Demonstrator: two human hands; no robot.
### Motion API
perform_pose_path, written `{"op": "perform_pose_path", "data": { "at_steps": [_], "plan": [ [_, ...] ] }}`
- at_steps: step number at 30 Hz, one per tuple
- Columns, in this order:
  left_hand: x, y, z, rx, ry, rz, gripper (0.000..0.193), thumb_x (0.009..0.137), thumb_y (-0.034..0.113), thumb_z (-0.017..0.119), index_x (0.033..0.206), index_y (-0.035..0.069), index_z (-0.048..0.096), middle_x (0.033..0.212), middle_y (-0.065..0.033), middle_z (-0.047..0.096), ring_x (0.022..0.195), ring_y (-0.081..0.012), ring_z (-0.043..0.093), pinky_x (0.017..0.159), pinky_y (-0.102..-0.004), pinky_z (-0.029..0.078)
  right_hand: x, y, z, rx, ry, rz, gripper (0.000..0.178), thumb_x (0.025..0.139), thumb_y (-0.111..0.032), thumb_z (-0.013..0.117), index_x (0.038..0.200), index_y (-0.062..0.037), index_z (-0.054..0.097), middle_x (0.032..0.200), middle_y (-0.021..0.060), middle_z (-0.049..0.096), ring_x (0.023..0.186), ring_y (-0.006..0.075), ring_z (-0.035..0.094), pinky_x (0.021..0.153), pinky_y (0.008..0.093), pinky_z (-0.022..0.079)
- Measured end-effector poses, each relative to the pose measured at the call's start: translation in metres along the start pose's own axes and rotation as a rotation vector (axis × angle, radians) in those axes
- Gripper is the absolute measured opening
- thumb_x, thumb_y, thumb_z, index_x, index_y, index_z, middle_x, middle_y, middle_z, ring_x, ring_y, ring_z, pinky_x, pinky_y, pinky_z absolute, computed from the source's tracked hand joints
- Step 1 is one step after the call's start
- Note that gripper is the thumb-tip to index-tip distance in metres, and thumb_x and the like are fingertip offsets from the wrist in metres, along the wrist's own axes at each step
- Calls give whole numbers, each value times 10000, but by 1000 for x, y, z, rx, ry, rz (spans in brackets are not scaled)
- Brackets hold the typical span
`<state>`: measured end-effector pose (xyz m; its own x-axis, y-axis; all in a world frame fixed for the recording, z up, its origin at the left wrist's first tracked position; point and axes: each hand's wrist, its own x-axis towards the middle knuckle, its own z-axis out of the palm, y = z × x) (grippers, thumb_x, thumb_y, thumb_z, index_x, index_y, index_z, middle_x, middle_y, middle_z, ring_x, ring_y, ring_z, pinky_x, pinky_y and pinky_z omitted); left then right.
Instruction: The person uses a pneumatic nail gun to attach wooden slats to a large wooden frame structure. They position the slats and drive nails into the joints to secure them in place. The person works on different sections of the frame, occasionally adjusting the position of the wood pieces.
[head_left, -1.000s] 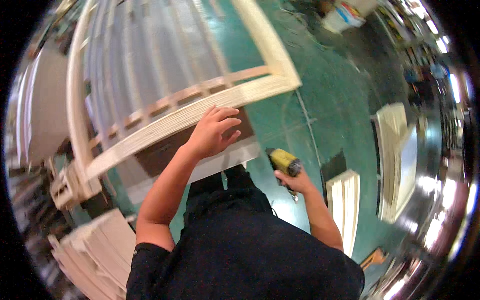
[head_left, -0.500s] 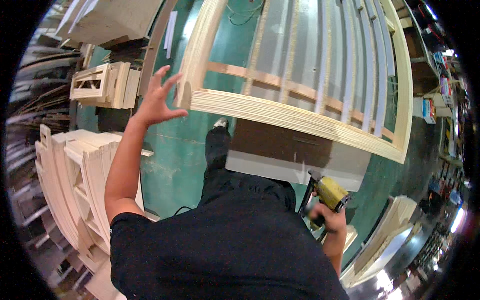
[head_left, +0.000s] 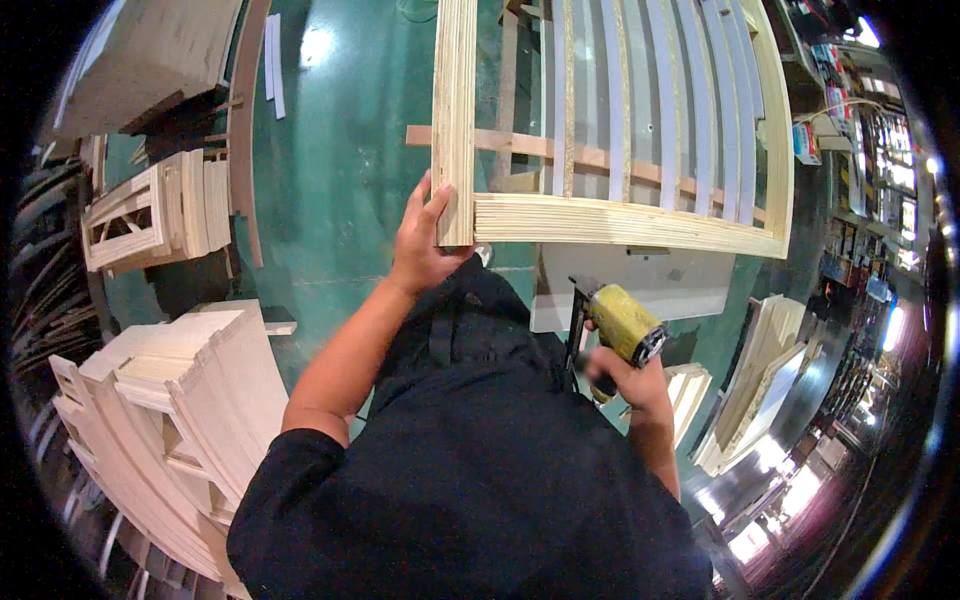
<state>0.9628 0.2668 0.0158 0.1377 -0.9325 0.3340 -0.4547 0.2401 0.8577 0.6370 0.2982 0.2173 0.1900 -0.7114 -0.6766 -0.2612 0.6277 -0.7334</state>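
A pale wooden frame point(head_left: 620, 224) lies in front of me, with several slats point(head_left: 618, 100) running away from me inside it. My left hand point(head_left: 432, 240) is closed around the near end of its left side piece point(head_left: 455, 120), the thumb under the end and the fingers along the outer side. There, a thin dark joint line separates the side piece from the near rail. My right hand point(head_left: 628, 378) grips a yellow and black nail gun point(head_left: 625, 322) by its handle. The tool is held just short of the near rail, apart from it, with its nose toward the frame.
A light grey board point(head_left: 685, 285) sits below the near rail. Stacked wooden frames stand at my left point(head_left: 180, 370), with a smaller stack point(head_left: 155, 210) beyond. More wooden panels point(head_left: 755, 385) lean at the right. A brown crossbar point(head_left: 520, 143) runs beneath the slats over the green floor point(head_left: 340, 200).
My left hand, open with fingers spread beside the corner before, has closed on the frame's left side piece. The nail gun has come up closer to the near rail. The view has shifted.
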Motion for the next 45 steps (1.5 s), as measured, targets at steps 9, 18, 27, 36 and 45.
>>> {"op": "perform_pose_path", "data": {
  "at_steps": [9,18,27,36,45],
  "plan": [
    [3,3,-3,-6,-69,2,986,730,239,937,1544,122,393,1584,-349,340,1458,-503,388,1163,-514,397,15,-7,19,-70,69,7,426,879,1,761,1288,-39,646,921,18,687,690,104,635,632,271,514],
    [6,9,-3,25,-65,16,945,680,200,960,1493,150,480,1559,-336,365,1438,-503,407,1141,-512,422,31,-3,11,-87,-28,7,473,883,-104,796,1308,-16,609,964,30,682,735,102,629,647,286,525],
    [41,60,-29,472,-382,-109,870,585,182,974,1374,301,626,1571,-310,256,1408,-524,378,1103,-552,426,46,16,8,-56,-35,34,540,859,-175,854,1291,14,593,1187,93,704,1091,173,671,941,344,541],
    [46,56,-24,395,-381,-64,730,592,191,967,1259,242,676,1573,-334,226,1439,-540,325,1167,-533,395,49,29,5,15,-117,46,615,862,-165,862,1345,13,526,1213,90,691,1111,170,670,968,342,549],
    [44,58,-21,359,-363,-85,683,597,147,946,1223,223,685,1572,-344,214,1455,-548,303,1183,-517,370,53,16,10,54,-199,-73,586,876,-135,838,1362,0,540,1285,88,669,1172,164,641,1014,329,520]
  ]
}}
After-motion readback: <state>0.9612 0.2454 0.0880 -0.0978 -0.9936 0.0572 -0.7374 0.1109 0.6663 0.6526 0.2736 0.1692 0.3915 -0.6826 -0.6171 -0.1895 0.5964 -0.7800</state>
